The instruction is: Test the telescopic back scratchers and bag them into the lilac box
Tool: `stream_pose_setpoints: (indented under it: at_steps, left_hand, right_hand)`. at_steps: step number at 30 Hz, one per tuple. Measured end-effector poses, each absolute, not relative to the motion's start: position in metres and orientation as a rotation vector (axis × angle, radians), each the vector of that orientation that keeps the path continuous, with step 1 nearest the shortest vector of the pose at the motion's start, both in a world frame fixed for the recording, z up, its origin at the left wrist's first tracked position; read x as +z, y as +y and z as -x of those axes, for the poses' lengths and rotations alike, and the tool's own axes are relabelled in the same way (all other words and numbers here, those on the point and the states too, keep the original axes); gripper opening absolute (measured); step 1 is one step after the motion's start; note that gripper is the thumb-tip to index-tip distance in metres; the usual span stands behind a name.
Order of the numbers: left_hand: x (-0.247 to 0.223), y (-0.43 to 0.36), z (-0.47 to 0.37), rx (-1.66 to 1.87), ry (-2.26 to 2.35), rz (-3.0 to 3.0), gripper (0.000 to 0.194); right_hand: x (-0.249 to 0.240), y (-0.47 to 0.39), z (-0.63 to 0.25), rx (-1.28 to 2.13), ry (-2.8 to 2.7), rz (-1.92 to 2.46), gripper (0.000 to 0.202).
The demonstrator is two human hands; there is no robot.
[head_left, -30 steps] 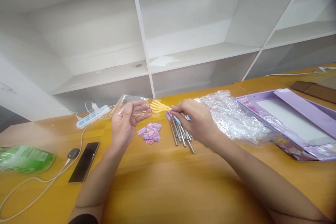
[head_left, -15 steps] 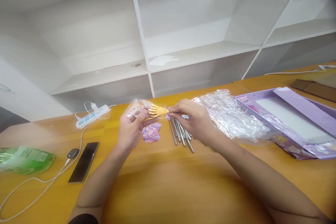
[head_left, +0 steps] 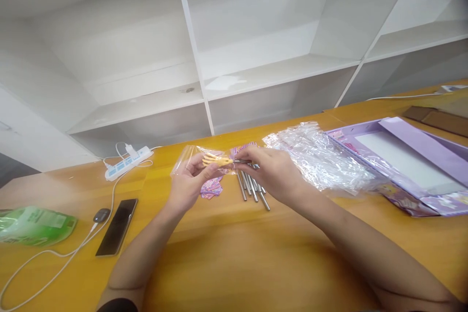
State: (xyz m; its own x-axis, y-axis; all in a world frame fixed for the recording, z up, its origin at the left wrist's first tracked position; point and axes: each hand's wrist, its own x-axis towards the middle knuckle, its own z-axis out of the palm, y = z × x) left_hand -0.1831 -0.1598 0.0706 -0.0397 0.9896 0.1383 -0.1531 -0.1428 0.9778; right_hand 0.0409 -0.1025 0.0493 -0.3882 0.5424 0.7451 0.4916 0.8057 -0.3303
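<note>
My left hand (head_left: 190, 183) pinches a small clear plastic bag (head_left: 183, 160) above the wooden table (head_left: 234, 253). My right hand (head_left: 272, 173) grips the metal stem of a yellow hand-shaped back scratcher (head_left: 216, 160), whose yellow end lies inside the bag's mouth. Below the hands lie several metal rods (head_left: 251, 187) and a small heap of pink and purple cards (head_left: 211, 187).
Crumpled clear wrapping (head_left: 318, 156) and an open purple box (head_left: 413, 161) lie to the right. On the left are a white power strip (head_left: 124, 162), a black phone (head_left: 117, 226), a cable with a dark plug (head_left: 101, 215) and a green packet (head_left: 34, 224). White shelves (head_left: 204, 58) stand behind.
My hands have come closer together. The yellow end of the scratcher has slid from outside the bag into its opening.
</note>
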Motion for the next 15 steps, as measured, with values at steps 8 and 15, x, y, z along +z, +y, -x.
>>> stream_pose_setpoints:
  at_steps: [8,15]
  left_hand:
    - [0.086,-0.152,0.197,1.635,1.021,-1.163,0.044]
    - [0.09,-0.142,0.208,1.67,0.936,-1.16,0.036]
  right_hand:
    - [0.082,-0.09,-0.072,0.357,-2.163,0.942,0.019]
    - [0.087,-0.082,-0.077,0.364,-2.033,0.778,0.018]
